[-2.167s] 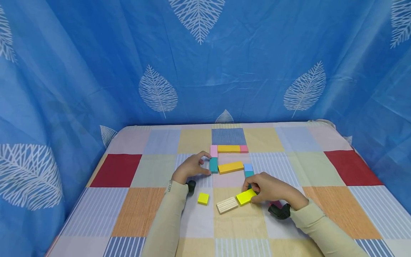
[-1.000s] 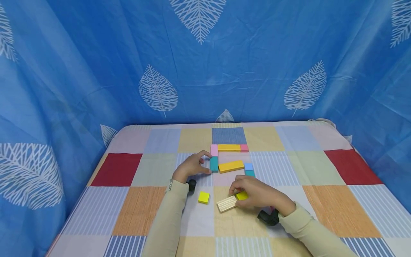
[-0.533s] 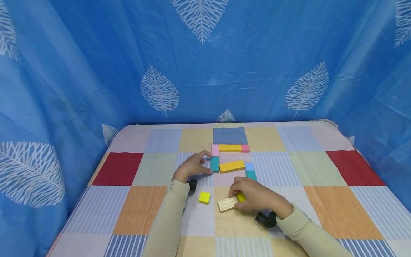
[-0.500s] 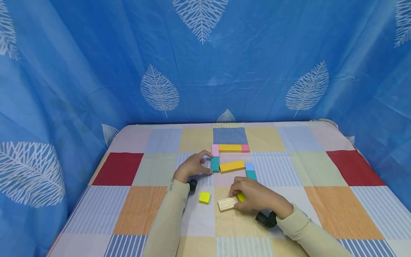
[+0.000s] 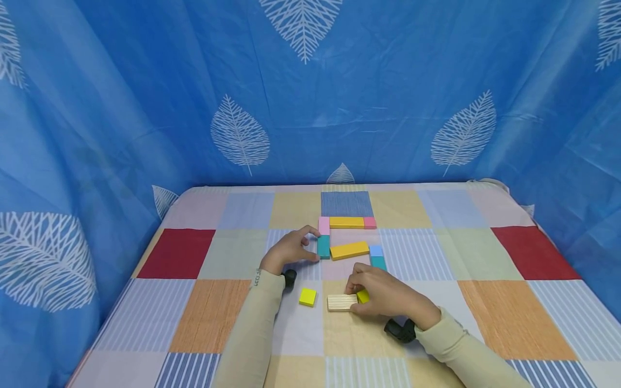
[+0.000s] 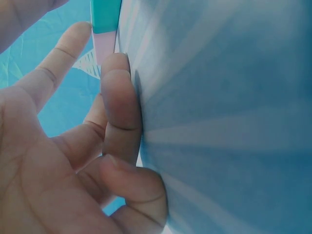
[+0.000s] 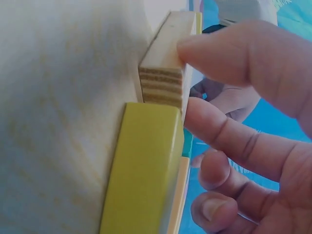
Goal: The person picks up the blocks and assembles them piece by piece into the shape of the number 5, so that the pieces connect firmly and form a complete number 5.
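My right hand [image 5: 385,291] pinches the right end of a plain wooden block [image 5: 339,303], thumb on the near side and index finger on the far side. In the right wrist view a yellow block [image 7: 139,170] lies end-on against it; the hand hides most of that yellow block in the head view. With relaxed fingers, my left hand [image 5: 288,251] rests on the cloth, its thumb and index fingertips at the left side of a teal block [image 5: 323,248]. A pink block [image 5: 324,226] adjoins the teal one.
An orange block [image 5: 346,222] and a rose block [image 5: 370,222] form the far row. A second orange block [image 5: 350,250] lies slanted, near a blue block [image 5: 375,251] and another teal block [image 5: 378,262]. A small yellow square block [image 5: 308,297] lies between the arms.
My right hand has moved left from the yellow block to the wooden block, which has turned from slanted to nearly level in the head view. The left hand has stayed put.
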A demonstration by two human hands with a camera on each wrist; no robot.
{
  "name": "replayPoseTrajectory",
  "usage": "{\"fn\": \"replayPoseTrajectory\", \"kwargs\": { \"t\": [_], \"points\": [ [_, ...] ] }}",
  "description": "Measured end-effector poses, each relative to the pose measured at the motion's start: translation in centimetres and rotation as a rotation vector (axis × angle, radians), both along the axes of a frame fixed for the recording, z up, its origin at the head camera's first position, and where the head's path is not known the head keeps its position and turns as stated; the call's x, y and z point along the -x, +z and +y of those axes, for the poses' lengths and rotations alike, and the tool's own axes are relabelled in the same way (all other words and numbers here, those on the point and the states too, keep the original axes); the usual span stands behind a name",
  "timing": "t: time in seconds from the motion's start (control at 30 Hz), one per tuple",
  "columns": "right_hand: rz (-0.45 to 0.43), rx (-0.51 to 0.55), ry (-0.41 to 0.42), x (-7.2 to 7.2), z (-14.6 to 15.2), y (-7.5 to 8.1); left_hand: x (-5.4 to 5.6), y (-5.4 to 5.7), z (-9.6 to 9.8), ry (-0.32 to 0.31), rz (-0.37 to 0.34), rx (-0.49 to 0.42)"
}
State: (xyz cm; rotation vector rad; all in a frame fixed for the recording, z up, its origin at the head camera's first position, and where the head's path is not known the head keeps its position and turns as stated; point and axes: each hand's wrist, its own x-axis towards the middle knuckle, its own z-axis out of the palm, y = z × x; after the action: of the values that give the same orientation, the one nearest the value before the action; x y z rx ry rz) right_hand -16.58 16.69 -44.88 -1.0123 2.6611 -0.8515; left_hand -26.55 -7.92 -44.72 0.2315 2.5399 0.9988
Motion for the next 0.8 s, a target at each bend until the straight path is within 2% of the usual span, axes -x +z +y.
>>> {"fn": "replayPoseTrajectory", "kwargs": {
  "t": [0.8],
  "points": [
    [0.007, -0.001, -0.019, -0.09, 0.05, 0.09, -0.05, 0.00, 0.10, 0.004, -0.004, 0.006]
  ]
}}
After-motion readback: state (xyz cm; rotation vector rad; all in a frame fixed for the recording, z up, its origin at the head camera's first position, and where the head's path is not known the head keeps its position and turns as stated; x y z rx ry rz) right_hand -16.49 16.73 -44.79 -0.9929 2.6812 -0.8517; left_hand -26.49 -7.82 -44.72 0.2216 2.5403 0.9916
